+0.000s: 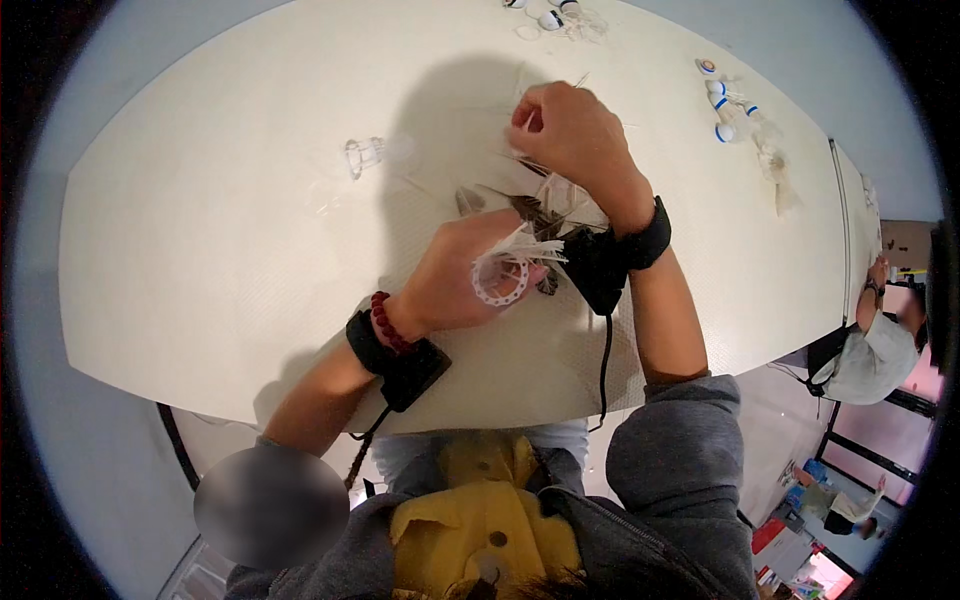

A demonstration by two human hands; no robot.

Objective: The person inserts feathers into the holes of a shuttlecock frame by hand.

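My left hand [455,270] is closed around a white plastic shuttlecock skirt [502,281], its ring of small holes facing up. White feathers [532,246] stick out from the skirt's upper side. Dark brown feathers [535,212] lie partly hidden beside that hand. Farther out, my right hand [572,135] hovers over the table with thumb and fingers pinched; whatever is between them is too small to make out. Below it lie loose white feathers [575,198]. Left of both hands, a clear plastic skirt [364,157] rests on its side.
The white table [220,250] curves around me. At its far edge lie white round shuttlecock heads [551,20]; more, with blue bands [725,131], are at the far right beside pale feathers [775,170]. A black cable [604,375] hangs off the near edge. Another person [872,350] is at right.
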